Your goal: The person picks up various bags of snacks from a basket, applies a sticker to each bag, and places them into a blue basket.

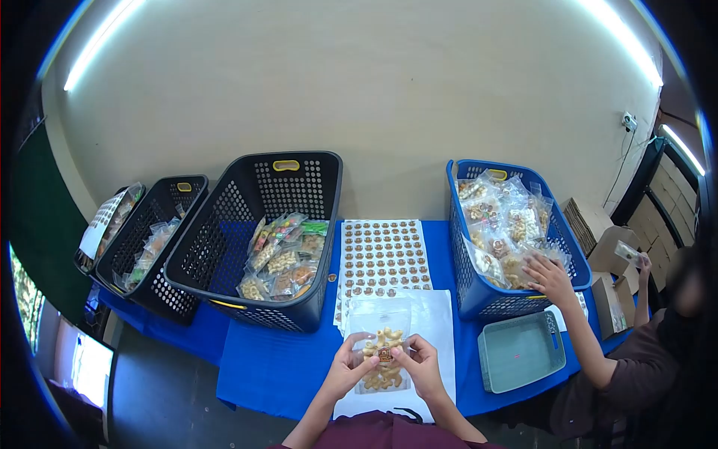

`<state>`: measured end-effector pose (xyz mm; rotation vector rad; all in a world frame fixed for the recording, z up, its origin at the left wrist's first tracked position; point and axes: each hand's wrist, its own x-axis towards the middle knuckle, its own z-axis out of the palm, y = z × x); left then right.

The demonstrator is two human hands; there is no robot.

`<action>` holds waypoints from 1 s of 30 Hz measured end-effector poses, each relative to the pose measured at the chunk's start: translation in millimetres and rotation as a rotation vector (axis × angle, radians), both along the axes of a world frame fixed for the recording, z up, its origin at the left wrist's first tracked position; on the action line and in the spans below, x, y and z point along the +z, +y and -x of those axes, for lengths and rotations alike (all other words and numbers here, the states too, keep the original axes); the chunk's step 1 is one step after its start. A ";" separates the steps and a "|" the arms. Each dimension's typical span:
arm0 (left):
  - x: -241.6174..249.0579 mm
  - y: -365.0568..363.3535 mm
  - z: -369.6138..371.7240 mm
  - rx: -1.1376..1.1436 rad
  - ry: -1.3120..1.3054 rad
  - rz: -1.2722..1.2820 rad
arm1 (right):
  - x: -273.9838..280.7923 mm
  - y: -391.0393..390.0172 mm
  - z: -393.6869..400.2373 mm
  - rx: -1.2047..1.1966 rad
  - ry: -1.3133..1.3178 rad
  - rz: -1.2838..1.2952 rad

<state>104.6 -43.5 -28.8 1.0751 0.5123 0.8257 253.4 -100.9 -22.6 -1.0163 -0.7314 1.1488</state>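
Carefully: both hands' fingers pinch the pouch; press the sticker flat between them, centred.

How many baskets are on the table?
4: a black basket at far left, a second black basket beside it, a big black basket left of centre, and a blue basket at right.
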 end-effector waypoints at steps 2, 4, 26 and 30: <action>-1.2 0.3 -1.3 0.027 0.005 0.027 | 5.0 1.0 0.5 0.019 -0.051 0.013; -2.3 -2.1 -6.0 0.078 0.036 0.033 | 10.5 0.1 3.4 0.027 -0.117 0.002; -27.3 -10.7 -30.7 0.198 0.258 -0.071 | -10.6 -10.5 -3.7 -0.074 -0.073 0.015; -29.6 -14.7 -28.7 0.137 0.226 -0.017 | -22.8 -14.2 -6.7 -0.095 -0.154 0.059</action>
